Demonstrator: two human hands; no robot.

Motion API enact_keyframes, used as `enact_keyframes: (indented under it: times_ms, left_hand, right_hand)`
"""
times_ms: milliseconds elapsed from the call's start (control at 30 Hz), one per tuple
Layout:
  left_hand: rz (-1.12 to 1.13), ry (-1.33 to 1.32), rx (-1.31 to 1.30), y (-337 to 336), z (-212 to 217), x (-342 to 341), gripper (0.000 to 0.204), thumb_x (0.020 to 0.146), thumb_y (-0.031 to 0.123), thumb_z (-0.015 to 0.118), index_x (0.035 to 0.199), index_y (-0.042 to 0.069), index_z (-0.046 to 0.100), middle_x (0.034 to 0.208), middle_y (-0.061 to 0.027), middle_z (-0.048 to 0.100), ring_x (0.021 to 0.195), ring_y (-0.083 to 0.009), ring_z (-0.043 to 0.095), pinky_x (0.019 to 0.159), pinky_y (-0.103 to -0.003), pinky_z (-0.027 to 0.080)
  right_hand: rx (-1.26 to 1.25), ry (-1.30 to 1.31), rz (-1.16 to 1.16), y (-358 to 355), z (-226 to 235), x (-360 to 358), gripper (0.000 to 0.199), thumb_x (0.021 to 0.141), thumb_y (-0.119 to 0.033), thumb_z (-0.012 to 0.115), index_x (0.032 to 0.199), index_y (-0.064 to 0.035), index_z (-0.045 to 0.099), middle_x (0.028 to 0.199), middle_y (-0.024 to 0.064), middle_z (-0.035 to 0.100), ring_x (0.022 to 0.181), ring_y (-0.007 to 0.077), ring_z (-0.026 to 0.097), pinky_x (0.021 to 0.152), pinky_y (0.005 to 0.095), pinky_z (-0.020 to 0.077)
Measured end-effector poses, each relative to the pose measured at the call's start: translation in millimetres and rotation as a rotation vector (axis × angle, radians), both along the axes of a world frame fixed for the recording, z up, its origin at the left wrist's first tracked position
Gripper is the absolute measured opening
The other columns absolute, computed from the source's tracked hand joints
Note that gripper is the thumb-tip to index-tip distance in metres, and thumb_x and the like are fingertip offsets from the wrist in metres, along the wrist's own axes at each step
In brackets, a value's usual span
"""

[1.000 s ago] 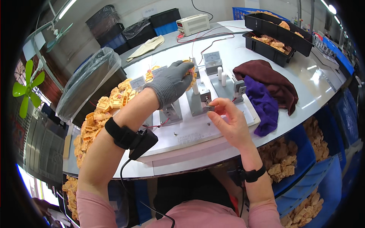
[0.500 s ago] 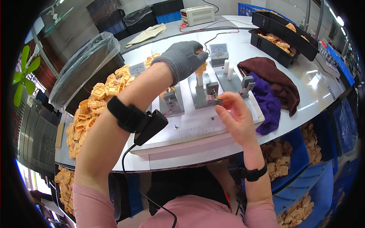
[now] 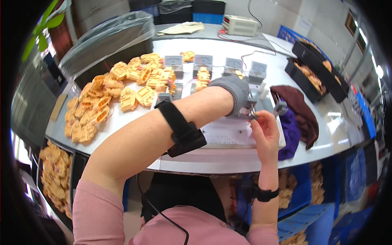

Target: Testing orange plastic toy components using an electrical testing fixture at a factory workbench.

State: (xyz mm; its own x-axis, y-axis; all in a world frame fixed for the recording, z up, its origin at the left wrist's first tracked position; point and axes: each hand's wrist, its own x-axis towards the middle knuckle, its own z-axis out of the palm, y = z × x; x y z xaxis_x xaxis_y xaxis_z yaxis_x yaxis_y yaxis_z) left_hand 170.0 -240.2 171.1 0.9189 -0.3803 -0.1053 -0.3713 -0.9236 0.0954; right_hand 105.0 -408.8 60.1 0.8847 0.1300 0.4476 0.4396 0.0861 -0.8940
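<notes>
My left hand [image 3: 238, 93], in a grey knit glove, reaches over one station of a white test board [image 3: 228, 132]. Its fingers are hidden behind the back of the glove. An orange plastic piece [image 3: 239, 74] peeks out just above the glove. My bare right hand [image 3: 266, 128] is closed in a pinch on the small grey clamp [image 3: 254, 116] at that station's near end, close by the glove. Two more stations to the left carry an orange plastic housing [image 3: 203, 78] and another orange housing [image 3: 166, 80]. White pegs [image 3: 263, 90] stand at the right-hand station.
Loose orange housings [image 3: 96, 96] are heaped at the left. Grey dial meters [image 3: 173, 61] line the board's back. A purple cloth [image 3: 288, 134] and brown cloth [image 3: 302, 110] lie at the right, before black bins [image 3: 304, 81]. A power supply [image 3: 241, 25] stands at the back.
The view has shifted left. My left hand has come nearer and right, down beside the right hand, uncovering the left stations with their housings. My right hand keeps its pinch on the clamp.
</notes>
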Motion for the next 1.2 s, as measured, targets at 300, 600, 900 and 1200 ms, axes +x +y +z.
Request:
enact_keyframes:
  times_ms: [300, 600, 900, 1200]
  left_hand:
    - [0.033, -0.284, -1.066, 122.3, -27.1, -119.5, 0.042, 0.1, 0.011, 0.06, 0.141, 0.005, 0.053, 0.126, -0.0114, 0.064, 0.113, -0.0185, 0.061, 0.096, -0.033, 0.051]
    - [0.519, -0.183, -0.888, 218.3, -109.4, -198.5, 0.039, 0.092, 0.012, 0.067, 0.13, 0.004, 0.061, 0.117, -0.0112, 0.064, 0.102, -0.02, 0.063, 0.088, -0.032, 0.05]
    - [0.592, -0.183, -1.063, 209.0, -152.5, -193.9, 0.035, 0.094, 0.005, 0.063, 0.128, 0.0, 0.062, 0.115, -0.0114, 0.064, 0.102, -0.0191, 0.062, 0.091, -0.031, 0.049]
    - [0.61, -0.163, -1.268, 209.9, -154.1, -195.3, 0.031, 0.097, -0.003, 0.055, 0.127, -0.004, 0.06, 0.116, -0.0118, 0.063, 0.112, -0.0192, 0.063, 0.099, -0.03, 0.048]
  right_hand:
    - [0.054, -0.02, -0.188, 6.3, -4.8, 3.5, 0.025, 0.098, -0.005, 0.064, 0.12, -0.0028, 0.053, 0.103, 0.0023, 0.058, 0.09, 0.0088, 0.055, 0.08, 0.023, 0.0466]
    - [-0.491, -0.015, -0.19, -6.2, 16.3, -8.5, 0.013, 0.094, -0.008, 0.067, 0.104, -0.0017, 0.063, 0.1, 0.0056, 0.06, 0.09, 0.0153, 0.059, 0.078, 0.0265, 0.0469]
    - [-0.769, -0.066, -0.097, -3.4, 26.0, -9.8, 0.01, 0.092, -0.007, 0.067, 0.101, -0.0028, 0.071, 0.105, 0.0082, 0.062, 0.098, 0.0181, 0.061, 0.084, 0.0292, 0.0477]
    - [-0.795, -0.004, -0.12, -3.3, 22.4, -11.5, 0.01, 0.09, -0.006, 0.069, 0.1, -0.0023, 0.071, 0.102, 0.0079, 0.06, 0.097, 0.021, 0.061, 0.084, 0.0302, 0.0484]
